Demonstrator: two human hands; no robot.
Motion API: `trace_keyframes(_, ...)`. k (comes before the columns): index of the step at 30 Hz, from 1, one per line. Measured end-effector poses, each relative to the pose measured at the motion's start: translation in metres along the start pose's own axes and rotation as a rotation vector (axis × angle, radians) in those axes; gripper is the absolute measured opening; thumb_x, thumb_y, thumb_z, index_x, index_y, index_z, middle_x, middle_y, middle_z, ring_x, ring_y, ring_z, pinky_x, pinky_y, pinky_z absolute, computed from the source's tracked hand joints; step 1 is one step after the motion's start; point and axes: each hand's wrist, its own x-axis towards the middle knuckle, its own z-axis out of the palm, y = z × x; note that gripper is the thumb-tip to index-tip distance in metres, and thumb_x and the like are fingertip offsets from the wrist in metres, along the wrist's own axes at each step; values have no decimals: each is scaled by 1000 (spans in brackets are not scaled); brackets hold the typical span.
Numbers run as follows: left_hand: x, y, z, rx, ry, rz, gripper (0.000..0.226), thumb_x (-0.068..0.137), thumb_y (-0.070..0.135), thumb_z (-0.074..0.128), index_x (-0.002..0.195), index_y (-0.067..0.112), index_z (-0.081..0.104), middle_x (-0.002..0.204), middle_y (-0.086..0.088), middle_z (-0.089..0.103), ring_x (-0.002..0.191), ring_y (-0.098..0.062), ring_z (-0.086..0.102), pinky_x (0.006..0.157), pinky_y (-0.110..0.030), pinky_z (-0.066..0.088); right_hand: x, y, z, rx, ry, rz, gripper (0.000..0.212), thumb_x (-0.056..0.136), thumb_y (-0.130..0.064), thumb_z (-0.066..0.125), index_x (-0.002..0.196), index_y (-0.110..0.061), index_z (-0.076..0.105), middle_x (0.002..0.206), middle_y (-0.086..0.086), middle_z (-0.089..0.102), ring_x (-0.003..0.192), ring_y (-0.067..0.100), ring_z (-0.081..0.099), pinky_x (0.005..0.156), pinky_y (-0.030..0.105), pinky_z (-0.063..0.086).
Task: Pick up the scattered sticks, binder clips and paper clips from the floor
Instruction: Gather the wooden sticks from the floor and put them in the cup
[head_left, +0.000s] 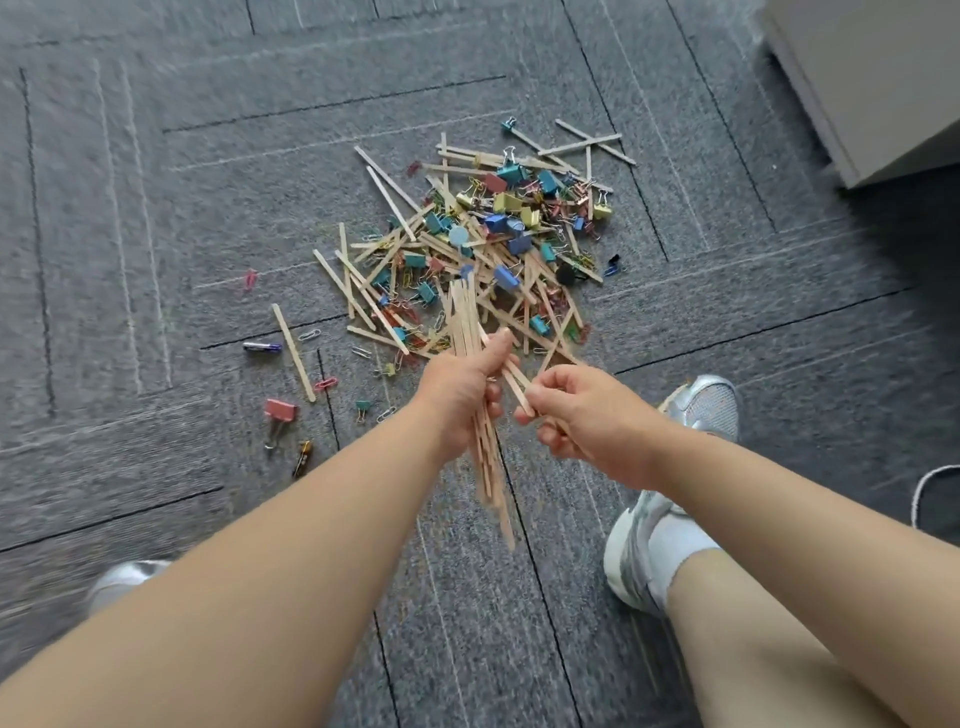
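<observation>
Wooden sticks (470, 270), coloured binder clips (506, 278), paper clips (310, 335) heaped on carpet.

Both my bare forearms reach forward, left forearm (260, 571) and right forearm (779, 514), hands nearly touching. Left hand (460, 387) curls round a stick bundle (461, 317), thumb up. Right hand (589, 415) pinches one stick (514, 382) with its fingertips.

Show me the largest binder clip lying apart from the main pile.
The pink binder clip, alone on the carpet to the left of the left hand. The only other colored loose one nearby, the teal clip to its right, is much smaller.
</observation>
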Motion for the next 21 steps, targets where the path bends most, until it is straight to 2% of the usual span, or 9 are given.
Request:
trace_keyframes(3,10,0,-1,-7,40,3,31,81,34,71,76,6,60,48,3,46,41,-9,38,38,-18,37,12,5,-3,3,26,24,12,99,-16,48,90,-10,54,79,4,64,50,9,45,42,19,34)
trace_keyframes(6,23,-2,-5,22,97,11,36,77,35,74,81,4,57,47,2,47,40,-11,42,40,-21,40,27,14,-4,23,67,72,13,96,-18,54,86,-12,60,79,5,61,58,12,51,47,23,40)
trace_keyframes(8,33,-2,-8,28,117,23,38,78,34,74,90,2,58,47,2,49,39,-10,43,40,-22,41,37,14,-5,103,78,116,10,94,-17,57,89,-11,63,74,4,58,63,14,53,55,25,45)
trace_keyframes(10,41,3,-11,40,129,22,33,82,32,71,88,2,58,50,1,49,39,-10,44,40,-22,42,48,8,-6,211,70,158,11,93,-14,56,97,-6,64,75,4,59,67,14,55,62,26,50)
trace_keyframes(14,55,20,-24,158,165,7,36,87,31,65,100,-2,58,58,1,51,47,-10,45,45,-20,45,66,6,-15,359,91,187,15,93,-12,53,101,-4,63,79,7,60,68,14,57,60,22,51)
trace_keyframes(16,61,28,-31,213,221,10,39,87,33,65,104,-1,58,66,0,57,52,-11,48,50,-23,47,73,15,-24,309,183,195,15,94,-10,51,102,-4,63,81,8,60,65,13,56,58,21,50)
trace_keyframes(18,65,31,-33,223,248,2,35,88,34,64,100,2,59,73,-2,61,57,-12,50,56,-27,48,80,29,-35,229,309,209,15,95,-9,52,104,-3,62,83,10,60,64,14,55,55,21,48)
trace_keyframes(21,67,24,-28,217,231,-70,38,88,38,63,100,2,60,74,-4,62,61,-16,56,61,-32,52,89,45,-53,71,415,232,13,94,-10,56,101,-4,64,79,9,63,60,15,56,51,23,46)
